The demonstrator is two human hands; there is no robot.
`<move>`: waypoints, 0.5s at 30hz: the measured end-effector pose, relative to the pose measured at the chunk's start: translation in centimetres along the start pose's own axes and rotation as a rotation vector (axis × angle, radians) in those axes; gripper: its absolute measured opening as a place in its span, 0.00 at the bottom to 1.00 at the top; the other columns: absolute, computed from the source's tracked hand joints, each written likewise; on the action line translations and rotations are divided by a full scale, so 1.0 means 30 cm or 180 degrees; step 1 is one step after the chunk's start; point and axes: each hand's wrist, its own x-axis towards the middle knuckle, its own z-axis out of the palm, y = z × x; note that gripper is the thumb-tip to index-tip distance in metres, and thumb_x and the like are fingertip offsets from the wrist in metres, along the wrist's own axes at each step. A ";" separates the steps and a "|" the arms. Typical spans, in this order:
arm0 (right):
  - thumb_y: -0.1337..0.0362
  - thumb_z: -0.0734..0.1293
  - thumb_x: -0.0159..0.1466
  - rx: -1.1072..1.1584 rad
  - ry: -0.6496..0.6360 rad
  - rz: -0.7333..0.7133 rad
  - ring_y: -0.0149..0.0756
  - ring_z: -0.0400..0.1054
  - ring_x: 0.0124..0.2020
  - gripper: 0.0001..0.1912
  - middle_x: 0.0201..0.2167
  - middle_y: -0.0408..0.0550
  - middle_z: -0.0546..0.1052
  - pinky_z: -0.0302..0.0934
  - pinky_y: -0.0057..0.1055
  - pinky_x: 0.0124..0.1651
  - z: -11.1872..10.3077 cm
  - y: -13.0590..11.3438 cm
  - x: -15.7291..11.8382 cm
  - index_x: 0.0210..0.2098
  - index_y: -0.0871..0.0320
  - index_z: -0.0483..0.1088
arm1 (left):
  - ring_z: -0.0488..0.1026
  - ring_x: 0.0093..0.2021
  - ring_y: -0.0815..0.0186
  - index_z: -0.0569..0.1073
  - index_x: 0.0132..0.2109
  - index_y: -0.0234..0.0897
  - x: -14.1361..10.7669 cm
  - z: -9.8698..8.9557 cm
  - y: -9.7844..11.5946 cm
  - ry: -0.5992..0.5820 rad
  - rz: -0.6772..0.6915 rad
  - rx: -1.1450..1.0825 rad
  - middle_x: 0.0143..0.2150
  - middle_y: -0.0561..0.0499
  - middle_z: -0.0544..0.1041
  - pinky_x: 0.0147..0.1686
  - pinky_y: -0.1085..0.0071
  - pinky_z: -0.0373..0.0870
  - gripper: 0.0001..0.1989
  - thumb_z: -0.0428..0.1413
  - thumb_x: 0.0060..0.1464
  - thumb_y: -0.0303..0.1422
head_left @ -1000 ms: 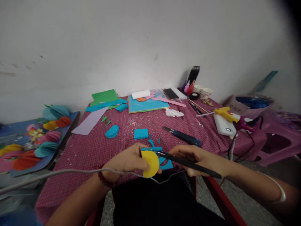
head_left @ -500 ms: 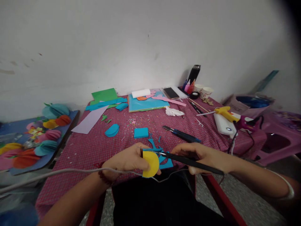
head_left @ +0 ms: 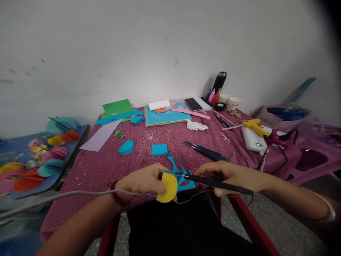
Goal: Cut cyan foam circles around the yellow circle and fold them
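My left hand (head_left: 146,180) pinches a yellow paper half circle (head_left: 169,187), thumb on its face; a blue edge shows beneath it. My right hand (head_left: 231,175) is closed around black-handled scissors (head_left: 220,184), their blades pointing left along the top of the yellow piece. How far the blades are apart I cannot tell. Blue paper scraps (head_left: 190,185) lie below the blades, on the table's near edge. Beyond my hands are a small blue paper rectangle (head_left: 159,149), blue rounded pieces (head_left: 126,147) and a blue-black craft knife (head_left: 206,151).
A pale cable (head_left: 80,192) runs across my left wrist. At the right are a glue gun (head_left: 257,128), a white power bank (head_left: 253,140) and a pink stool (head_left: 317,151). Paper sheets (head_left: 117,106) and a phone (head_left: 193,104) lie at the back. Paper ornaments (head_left: 52,167) sit left.
The yellow half circle has tilted and shifted slightly left and down in my left hand. The blue paper along its top edge shows less. My right hand and the scissors have barely moved.
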 end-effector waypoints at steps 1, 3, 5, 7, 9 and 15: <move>0.47 0.67 0.57 0.0192 -0.0034 0.0067 0.25 0.54 0.25 0.28 0.29 0.41 0.64 0.50 0.24 0.24 0.001 0.003 0.002 0.49 0.60 0.64 | 0.71 0.24 0.71 0.79 0.31 0.33 0.001 -0.002 -0.005 0.0002 0.0012 -0.0023 0.27 0.51 0.79 0.24 0.77 0.65 0.12 0.55 0.35 0.24; 0.49 0.69 0.56 0.0528 -0.0104 0.0130 0.25 0.53 0.26 0.28 0.29 0.41 0.63 0.50 0.24 0.25 0.004 0.008 0.008 0.49 0.59 0.63 | 0.71 0.24 0.70 0.79 0.31 0.33 0.003 -0.005 -0.014 0.0005 0.0034 -0.0059 0.27 0.50 0.79 0.24 0.77 0.65 0.12 0.55 0.36 0.24; 0.51 0.69 0.56 0.0673 -0.0145 0.0080 0.26 0.54 0.28 0.28 0.31 0.41 0.63 0.51 0.25 0.28 0.010 0.007 0.014 0.50 0.59 0.62 | 0.71 0.24 0.70 0.79 0.31 0.32 0.005 -0.004 -0.019 0.0054 0.0016 -0.0089 0.27 0.50 0.79 0.23 0.78 0.64 0.11 0.55 0.36 0.23; 0.52 0.69 0.57 0.0714 -0.0175 0.0040 0.28 0.55 0.30 0.28 0.33 0.42 0.63 0.52 0.25 0.30 0.015 0.002 0.020 0.51 0.59 0.61 | 0.72 0.24 0.70 0.78 0.29 0.32 0.007 0.000 -0.017 0.0110 -0.0047 -0.0165 0.27 0.50 0.79 0.23 0.78 0.64 0.11 0.55 0.35 0.22; 0.50 0.69 0.57 0.0706 -0.0177 0.0020 0.29 0.57 0.32 0.30 0.34 0.44 0.63 0.54 0.26 0.32 0.018 -0.003 0.024 0.52 0.59 0.60 | 0.72 0.25 0.70 0.78 0.28 0.32 0.008 0.008 -0.012 0.0193 -0.0124 -0.0273 0.27 0.50 0.79 0.25 0.77 0.65 0.11 0.55 0.34 0.21; 0.51 0.70 0.56 0.0727 -0.0181 0.0035 0.31 0.58 0.34 0.29 0.36 0.45 0.65 0.54 0.27 0.33 0.019 -0.002 0.036 0.51 0.59 0.61 | 0.73 0.26 0.69 0.75 0.28 0.33 0.009 0.030 -0.014 0.0364 -0.0269 -0.0430 0.26 0.52 0.79 0.27 0.76 0.65 0.09 0.55 0.34 0.20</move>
